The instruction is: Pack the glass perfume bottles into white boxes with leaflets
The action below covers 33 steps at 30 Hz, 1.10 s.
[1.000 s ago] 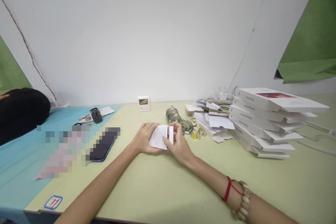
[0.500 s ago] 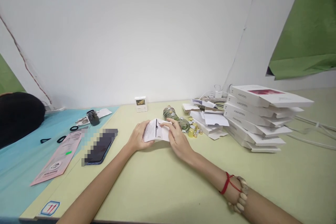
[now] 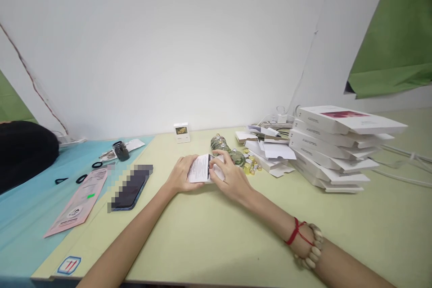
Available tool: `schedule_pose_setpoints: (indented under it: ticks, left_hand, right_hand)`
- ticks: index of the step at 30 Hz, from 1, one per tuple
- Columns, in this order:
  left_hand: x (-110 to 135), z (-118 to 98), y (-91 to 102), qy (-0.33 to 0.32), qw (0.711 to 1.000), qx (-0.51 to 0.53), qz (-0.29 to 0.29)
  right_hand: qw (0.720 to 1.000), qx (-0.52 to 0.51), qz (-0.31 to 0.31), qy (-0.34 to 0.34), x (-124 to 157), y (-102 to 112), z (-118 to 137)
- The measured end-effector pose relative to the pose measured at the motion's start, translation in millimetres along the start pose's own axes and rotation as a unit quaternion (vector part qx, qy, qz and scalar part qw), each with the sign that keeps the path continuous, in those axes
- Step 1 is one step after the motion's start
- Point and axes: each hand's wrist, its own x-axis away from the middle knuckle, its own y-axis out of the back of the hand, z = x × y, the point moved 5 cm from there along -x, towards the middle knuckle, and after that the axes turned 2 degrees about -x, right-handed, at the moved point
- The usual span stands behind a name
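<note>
Left hand [image 3: 180,175] grip closed on left end of small white carton [image 3: 201,168], printed side up. Right hand [image 3: 231,179] grip closed on its right end, fingers over the top. Carton low over the surface [image 3: 209,234], mid-width, nearer far edge. Patterned glass bottle [image 3: 232,155] lying just behind the right hand, gold caps [image 3: 251,167] beside it. Flat white cartons [image 3: 273,155] and stacked white boxes [image 3: 334,153] toward right edge. Phone [image 3: 130,189] left of the hands, near the blue cloth [image 3: 30,202].
</note>
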Motion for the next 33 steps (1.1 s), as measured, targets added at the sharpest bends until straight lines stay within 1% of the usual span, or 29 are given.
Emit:
schedule_pose_setpoints:
  ticks: [5, 8, 12, 14, 17, 19, 20, 23, 25, 27, 29, 33]
  left_hand:
    - [-2.5, 0.2, -1.5, 0.004, 1.000, 0.012, 0.015]
    - [-1.3, 4.5, -2.4, 0.010, 1.000, 0.027, 0.013]
    - [2.8, 18.7, -3.2, 0.058, 0.996, 0.062, -0.002]
    - [4.4, 23.1, -3.9, 0.070, 0.995, 0.065, -0.002]
    - [5.1, 21.5, -2.8, 0.055, 0.997, 0.046, -0.005]
    - [4.6, 16.3, -0.5, 0.034, 0.999, 0.027, -0.014]
    - [4.1, 12.8, 0.6, 0.019, 1.000, 0.017, -0.015]
    - [1.2, 1.2, 1.9, -0.025, 1.000, -0.009, -0.002]
    - [-1.1, -4.7, 1.6, -0.042, 0.999, -0.023, 0.013]
    - [-3.1, -8.2, 0.9, -0.049, 0.998, -0.030, 0.025]
    - [-4.3, -9.4, -0.1, -0.051, 0.998, -0.028, 0.034]
    - [-3.7, -6.1, -1.2, -0.041, 0.998, -0.023, 0.036]
  right_hand:
    - [1.000, 0.003, -0.006, -0.006, -2.9, 2.7, -4.2]
    - [1.000, -0.018, -0.006, -0.008, -3.0, 4.5, -6.6]
    - [0.998, -0.057, -0.001, -0.024, -2.9, 5.4, -10.9]
    - [0.997, -0.069, -0.008, -0.036, -3.1, 6.4, -12.3]
    - [0.993, -0.100, -0.039, -0.051, -3.5, 11.2, -12.3]
    - [0.988, -0.128, -0.060, -0.054, -4.1, 15.5, -11.3]
    - [0.987, -0.141, -0.059, -0.048, -4.8, 16.8, -10.3]
    - [0.990, -0.141, -0.011, -0.004, -7.0, 15.4, -7.4]
    - [0.993, -0.120, 0.022, 0.006, -7.6, 12.6, -10.1]
    - [0.994, -0.106, 0.034, -0.016, -7.9, 10.7, -16.8]
    - [0.993, -0.101, 0.034, -0.043, -8.3, 10.1, -22.8]
    - [0.993, -0.093, 0.043, -0.066, -9.4, 8.4, -24.2]
